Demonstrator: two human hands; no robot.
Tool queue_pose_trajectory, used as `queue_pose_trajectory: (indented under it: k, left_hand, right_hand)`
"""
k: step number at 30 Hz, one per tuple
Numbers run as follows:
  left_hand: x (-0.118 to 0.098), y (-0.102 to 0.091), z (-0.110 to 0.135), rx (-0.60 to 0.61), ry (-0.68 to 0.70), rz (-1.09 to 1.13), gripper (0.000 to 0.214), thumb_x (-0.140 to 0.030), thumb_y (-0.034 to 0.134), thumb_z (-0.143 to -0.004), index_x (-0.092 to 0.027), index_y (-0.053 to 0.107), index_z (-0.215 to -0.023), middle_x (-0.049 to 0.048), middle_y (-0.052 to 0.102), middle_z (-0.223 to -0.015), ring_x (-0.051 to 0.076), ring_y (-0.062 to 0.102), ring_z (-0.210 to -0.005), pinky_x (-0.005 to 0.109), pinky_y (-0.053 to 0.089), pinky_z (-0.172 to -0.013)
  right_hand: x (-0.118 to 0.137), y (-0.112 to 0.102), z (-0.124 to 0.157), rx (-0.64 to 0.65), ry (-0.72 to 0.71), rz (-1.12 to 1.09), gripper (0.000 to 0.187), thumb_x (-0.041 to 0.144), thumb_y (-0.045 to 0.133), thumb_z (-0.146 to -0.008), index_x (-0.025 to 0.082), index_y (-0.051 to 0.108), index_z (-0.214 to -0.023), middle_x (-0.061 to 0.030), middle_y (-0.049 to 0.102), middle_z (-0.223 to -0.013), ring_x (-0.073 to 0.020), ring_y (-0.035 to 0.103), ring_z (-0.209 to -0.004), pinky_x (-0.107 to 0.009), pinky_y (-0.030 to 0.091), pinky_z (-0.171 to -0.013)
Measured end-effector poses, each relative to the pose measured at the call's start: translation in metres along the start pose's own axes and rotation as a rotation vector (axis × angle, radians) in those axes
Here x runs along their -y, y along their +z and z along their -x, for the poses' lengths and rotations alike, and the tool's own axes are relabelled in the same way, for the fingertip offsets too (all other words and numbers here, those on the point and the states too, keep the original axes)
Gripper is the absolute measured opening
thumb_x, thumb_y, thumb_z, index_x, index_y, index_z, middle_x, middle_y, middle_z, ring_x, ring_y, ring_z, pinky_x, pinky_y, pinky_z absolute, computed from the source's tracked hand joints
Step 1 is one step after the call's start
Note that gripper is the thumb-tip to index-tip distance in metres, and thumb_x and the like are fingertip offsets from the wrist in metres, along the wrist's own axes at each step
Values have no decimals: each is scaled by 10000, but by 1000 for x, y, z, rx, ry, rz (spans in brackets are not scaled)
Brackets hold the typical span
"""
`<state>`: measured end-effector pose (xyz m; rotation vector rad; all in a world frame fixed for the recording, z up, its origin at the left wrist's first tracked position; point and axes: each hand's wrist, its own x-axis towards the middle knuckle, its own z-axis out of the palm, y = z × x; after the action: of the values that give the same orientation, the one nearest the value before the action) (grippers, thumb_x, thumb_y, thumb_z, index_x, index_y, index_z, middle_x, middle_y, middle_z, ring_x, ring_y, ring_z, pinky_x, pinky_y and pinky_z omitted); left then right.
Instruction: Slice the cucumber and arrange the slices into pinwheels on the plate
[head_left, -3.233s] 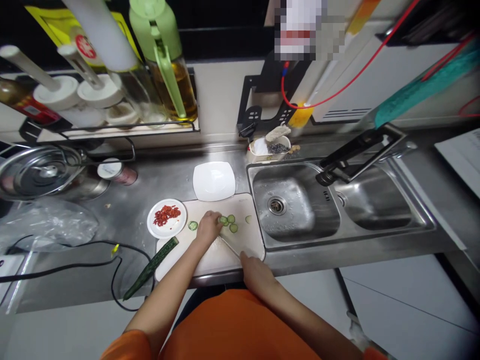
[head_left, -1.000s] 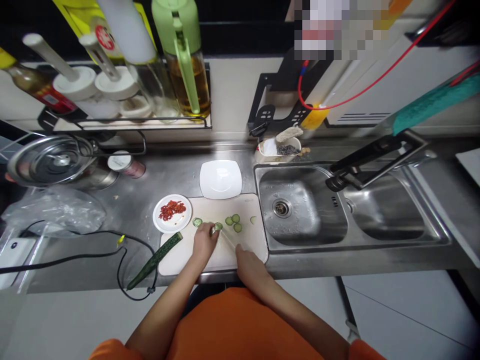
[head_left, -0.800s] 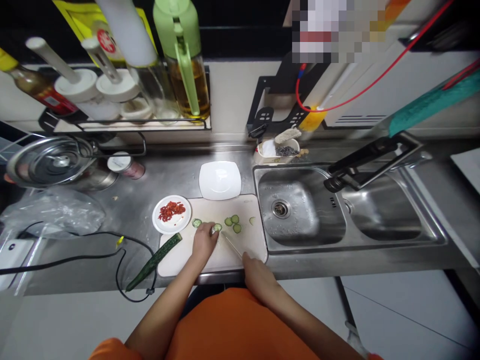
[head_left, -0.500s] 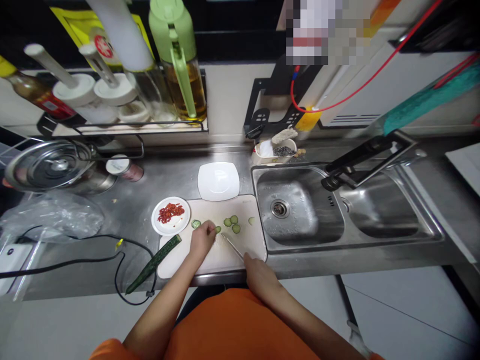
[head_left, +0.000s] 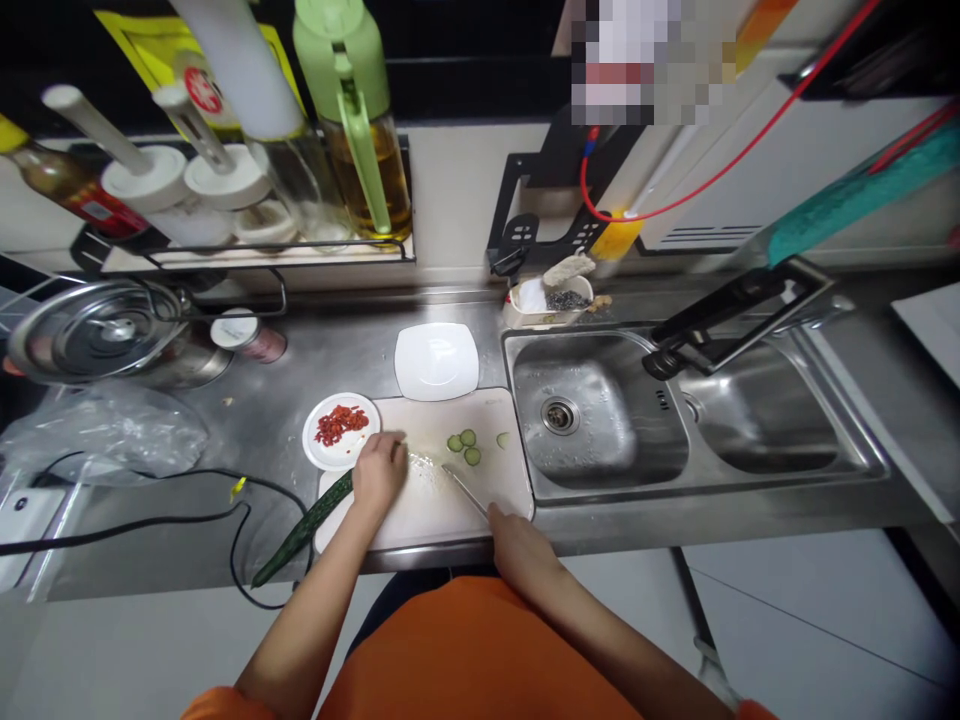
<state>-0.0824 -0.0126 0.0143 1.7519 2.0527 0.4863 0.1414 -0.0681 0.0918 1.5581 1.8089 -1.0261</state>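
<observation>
My left hand (head_left: 380, 470) lies knuckles up with curled fingers on the left part of the pale cutting board (head_left: 442, 505). It is just above the cut end of a long cucumber half (head_left: 304, 528) that hangs off the board's left edge. What its fingers hold is hidden. My right hand (head_left: 516, 543) grips the handle of a knife (head_left: 465, 489) at the board's near edge, with the blade pointing up and left and resting on the board. Several round cucumber slices (head_left: 465, 447) lie to the right of the blade tip, and small bits lie between the hands.
A round plate of chopped red chilli (head_left: 337, 432) touches the board's top left. A white square plate (head_left: 436, 360) sits behind the board. A double steel sink (head_left: 600, 410) with a black tap (head_left: 720, 320) is on the right. A black cable (head_left: 187, 500), a plastic bag (head_left: 105, 432) and a pot lid (head_left: 97, 330) lie to the left.
My left hand has moved left from the sliced spot near the blade to the board's left side, beside the cucumber half. The knife and right hand have stayed almost still.
</observation>
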Motion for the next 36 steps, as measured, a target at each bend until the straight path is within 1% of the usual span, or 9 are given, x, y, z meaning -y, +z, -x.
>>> queue_pose_trajectory:
  k: [3, 7, 15, 21, 25, 28, 30, 32, 36]
  left_hand:
    - [-19, 17, -7, 135, 117, 96, 273, -252, 553, -803, -196, 622, -1062, 77, 618, -1029, 188, 570, -945, 296, 429, -879]
    - [-43, 36, -18, 306, 96, 63, 248, -231, 606, -751, -196, 637, -995, 67, 596, -960, 188, 559, -919, 285, 432, -819]
    - [-60, 41, -24, 346, -56, 60, 66, -187, 612, -713, -193, 607, -778, 21, 601, -802, 143, 544, -750, 234, 383, -667]
    - [-49, 24, -23, 379, -73, 185, 95, -126, 555, -721, -202, 603, -749, -34, 613, -671, 100, 522, -625, 200, 343, -593]
    - [-29, 12, -33, 464, 5, 161, 116, -114, 546, -710, -192, 626, -740, -41, 602, -655, 94, 514, -618, 192, 346, -587]
    - [-21, 9, -41, 526, 146, 121, 160, -82, 520, -705, -185, 640, -727, -23, 612, -695, 109, 536, -680, 201, 379, -637]
    - [-19, 11, -43, 502, 267, 109, 221, -57, 494, -715, -190, 656, -786, 3, 634, -789, 130, 558, -784, 221, 405, -722]
    - [-19, 14, -39, 424, 324, 95, 263, -69, 485, -746, -200, 655, -899, 33, 639, -900, 157, 556, -897, 253, 413, -803]
    - [-15, 25, -16, 263, 216, 19, 219, -206, 561, -783, -198, 626, -992, 61, 622, -908, 197, 549, -919, 312, 422, -833]
  right_hand:
    - [0, 2, 0, -25, -3, 5, 436, -24, 317, -796, 103, 485, -1177, -166, 646, -977, -264, 613, -979, -327, 460, -738]
    - [1, 2, 1, -35, -5, 10, 434, -23, 306, -802, 104, 484, -1177, -163, 648, -978, -266, 621, -965, -333, 469, -731]
    - [-3, 6, -1, -28, -12, -15, 453, -5, 305, -815, 102, 457, -1229, -166, 649, -967, -266, 614, -978, -328, 460, -738]
    - [-4, 6, -3, -27, -9, -16, 452, -13, 308, -807, 106, 462, -1215, -166, 648, -979, -263, 619, -962, -329, 460, -733]
    - [-4, 3, -2, -15, -7, -2, 434, -19, 318, -800, 106, 477, -1185, -168, 644, -975, -262, 614, -972, -315, 456, -721]
    - [-4, 3, -4, -16, -1, 1, 418, -18, 325, -804, 116, 481, -1168, -161, 645, -961, -252, 617, -961, -302, 450, -712]
    - [-5, 4, -5, -23, -1, -1, 416, -17, 319, -805, 125, 480, -1161, -154, 645, -954, -249, 619, -954, -299, 449, -703]
    - [-6, 5, -5, -30, -10, 0, 414, -16, 318, -798, 131, 482, -1149, -146, 647, -951, -251, 621, -948, -301, 449, -695]
    - [-8, 4, -5, -28, -24, 3, 389, -3, 348, -793, 137, 485, -1128, -135, 649, -932, -249, 625, -933, -299, 445, -692]
